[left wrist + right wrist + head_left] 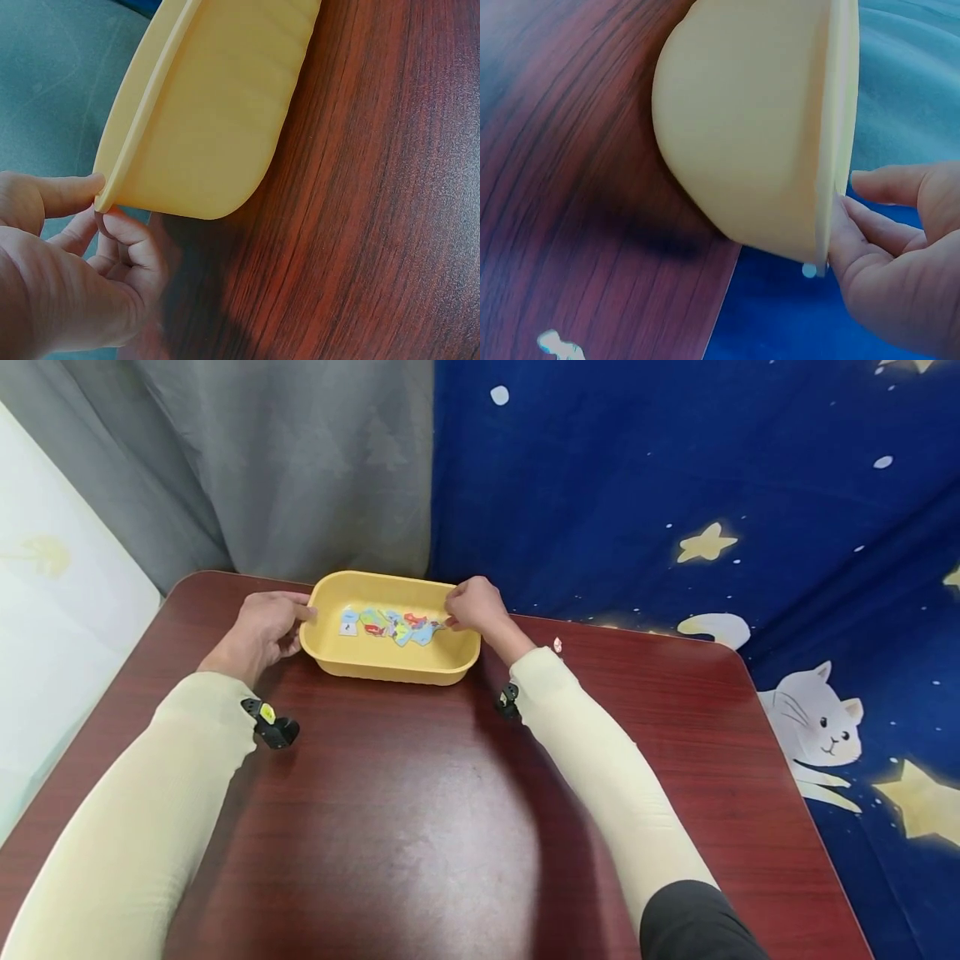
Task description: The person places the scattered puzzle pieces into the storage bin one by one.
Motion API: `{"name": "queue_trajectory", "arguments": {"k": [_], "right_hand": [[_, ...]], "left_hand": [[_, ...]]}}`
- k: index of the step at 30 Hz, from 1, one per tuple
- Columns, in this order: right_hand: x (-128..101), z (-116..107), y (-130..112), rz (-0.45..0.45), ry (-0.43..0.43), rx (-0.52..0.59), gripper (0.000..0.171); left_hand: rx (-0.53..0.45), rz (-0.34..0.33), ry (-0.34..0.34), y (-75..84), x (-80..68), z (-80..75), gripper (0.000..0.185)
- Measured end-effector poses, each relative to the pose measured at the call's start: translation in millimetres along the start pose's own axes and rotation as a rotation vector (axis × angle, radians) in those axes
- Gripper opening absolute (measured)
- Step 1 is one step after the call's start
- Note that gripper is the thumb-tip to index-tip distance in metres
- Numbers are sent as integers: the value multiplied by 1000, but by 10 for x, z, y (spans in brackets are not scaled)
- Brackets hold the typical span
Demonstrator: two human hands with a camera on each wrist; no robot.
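Your left hand (pixel 258 631) pinches the left rim of the tray (pixel 390 667), thumb above and fingers curled beneath. The tray sits at the table's (pixel 420 810) far edge, puzzle pieces (pixel 392 624) inside. Your right hand (pixel 474 603) grips its right rim.

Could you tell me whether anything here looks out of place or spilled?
One small pale piece lies loose on the table, right of the yellow tray, while the other colourful pieces sit inside it. The left hand and right hand hold the tray's ends; nothing else stands out.
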State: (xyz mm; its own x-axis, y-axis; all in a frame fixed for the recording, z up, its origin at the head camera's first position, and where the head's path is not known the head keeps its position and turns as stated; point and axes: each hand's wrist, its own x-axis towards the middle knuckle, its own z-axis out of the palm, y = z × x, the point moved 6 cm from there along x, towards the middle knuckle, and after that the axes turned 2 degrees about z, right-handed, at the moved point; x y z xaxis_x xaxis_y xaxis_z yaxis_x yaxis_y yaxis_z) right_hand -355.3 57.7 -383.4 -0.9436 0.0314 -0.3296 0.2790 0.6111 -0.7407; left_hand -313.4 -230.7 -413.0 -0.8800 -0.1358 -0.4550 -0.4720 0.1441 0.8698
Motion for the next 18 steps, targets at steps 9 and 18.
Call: {"name": "queue_trajectory", "arguments": {"k": [9,18], "right_hand": [[-116,-208,120,-74,-55,163,24],[-234,-393,291,-85,-54,239,22]], "left_hand": [[-3,11,-1,0,-10,5,42],[-5,15,4,-10,-2,-1,43]]}}
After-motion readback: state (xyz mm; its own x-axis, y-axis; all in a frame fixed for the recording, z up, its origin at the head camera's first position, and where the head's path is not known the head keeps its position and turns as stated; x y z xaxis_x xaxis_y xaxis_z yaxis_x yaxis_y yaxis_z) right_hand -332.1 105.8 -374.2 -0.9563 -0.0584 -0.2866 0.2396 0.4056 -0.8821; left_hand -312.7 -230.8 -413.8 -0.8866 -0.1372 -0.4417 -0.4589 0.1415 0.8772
